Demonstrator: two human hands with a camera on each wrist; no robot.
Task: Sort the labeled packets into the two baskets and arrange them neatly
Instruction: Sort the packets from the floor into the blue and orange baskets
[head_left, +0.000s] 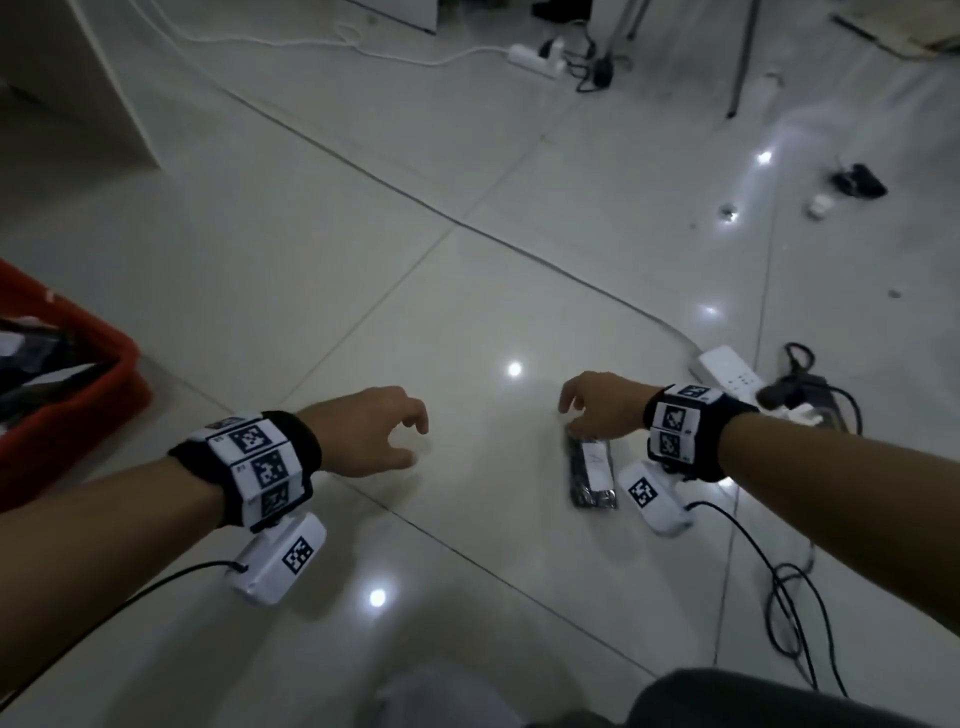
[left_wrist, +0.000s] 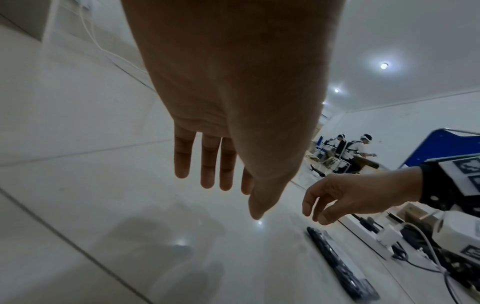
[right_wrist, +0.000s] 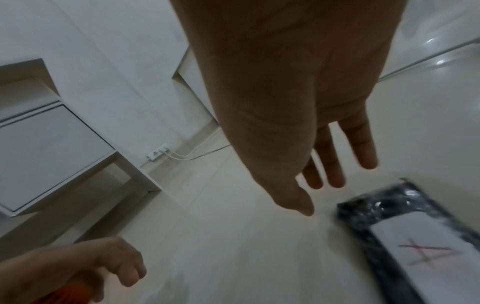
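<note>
A single dark packet (head_left: 592, 474) with a white label lies flat on the tiled floor (head_left: 467, 291), right of centre in the head view. Its long axis runs roughly up and down the frame, slightly tilted. The right hand (head_left: 602, 410) hovers directly over the packet's upper end, fingers relaxed and spread downward, holding nothing; whether the fingertips touch the wrapper cannot be told. In the right wrist view the packet (right_wrist: 420, 242) sits at the lower right, below and just beyond the fingers (right_wrist: 361, 148), its label bearing a faint red mark.

The left hand (head_left: 369, 434) hangs over bare floor near the middle of the frame, loosely curled and empty, well apart from the packet. The red basket (head_left: 78, 415) stands at the left edge, already holding some packets; a second basket is not in view.

The right hand is clearly nearer, so the pick-up likely falls to it, closing across the packet's short width.
</note>
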